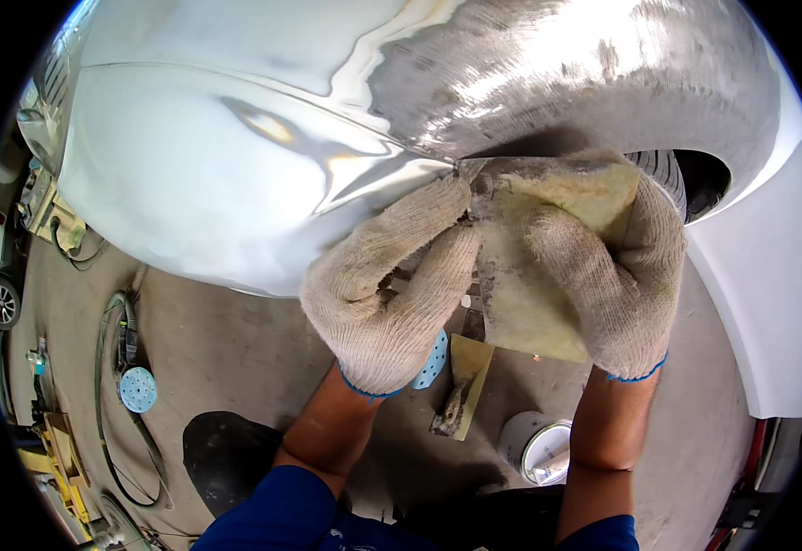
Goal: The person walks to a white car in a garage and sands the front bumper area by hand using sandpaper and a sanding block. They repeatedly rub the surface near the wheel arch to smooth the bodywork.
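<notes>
Both my hands wear beige knitted work gloves with blue cuffs. My right hand [616, 266] grips a flexible yellowish plastic sheet [525, 294] with grey smears, thumb on its near face and fingers behind its right edge. My left hand [392, 275] is closed in a pinch at the sheet's left edge, just below a dark grey corner. What lies between those fingertips is hidden. Directly beyond the hands is a dented, glossy white car panel [171, 165], meeting a fender sanded to bare metal [548, 78]. A tyre [662, 170] shows under the fender's arch.
On the floor below lie a yellowish spreader board [476, 367], a blue perforated sanding disc [432, 361] and a tin [517, 439]. Left, a sander with a blue pad [137, 389] sits by a looping hose [102, 404]. A white panel [768, 312] curves down at right.
</notes>
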Demonstrator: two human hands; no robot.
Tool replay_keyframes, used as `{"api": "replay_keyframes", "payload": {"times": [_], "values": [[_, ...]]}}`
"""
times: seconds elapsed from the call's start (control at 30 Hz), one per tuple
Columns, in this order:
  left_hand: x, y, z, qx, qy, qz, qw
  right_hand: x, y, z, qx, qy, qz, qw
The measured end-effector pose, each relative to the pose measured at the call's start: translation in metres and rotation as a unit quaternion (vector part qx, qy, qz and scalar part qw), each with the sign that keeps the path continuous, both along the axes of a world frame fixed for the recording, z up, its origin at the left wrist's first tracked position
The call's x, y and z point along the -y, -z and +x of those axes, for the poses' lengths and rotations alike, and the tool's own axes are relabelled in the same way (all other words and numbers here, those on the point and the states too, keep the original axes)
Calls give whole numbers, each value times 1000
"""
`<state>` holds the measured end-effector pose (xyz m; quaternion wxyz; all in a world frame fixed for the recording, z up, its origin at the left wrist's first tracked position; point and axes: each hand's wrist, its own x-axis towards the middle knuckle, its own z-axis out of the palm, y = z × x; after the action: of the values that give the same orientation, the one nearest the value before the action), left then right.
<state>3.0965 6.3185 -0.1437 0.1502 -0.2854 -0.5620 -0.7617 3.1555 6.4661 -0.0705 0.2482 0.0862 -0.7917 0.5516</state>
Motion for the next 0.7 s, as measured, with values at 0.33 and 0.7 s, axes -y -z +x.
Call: {"api": "replay_keyframes", "payload": {"times": [0.33,0.7], "values": [[2,-9,6,66,-3,32,997,5,-5,-4,13,-30,-49,998],[0,-9,7,62,1,29,998,6,-5,0,33,-9,-57,998]]}}
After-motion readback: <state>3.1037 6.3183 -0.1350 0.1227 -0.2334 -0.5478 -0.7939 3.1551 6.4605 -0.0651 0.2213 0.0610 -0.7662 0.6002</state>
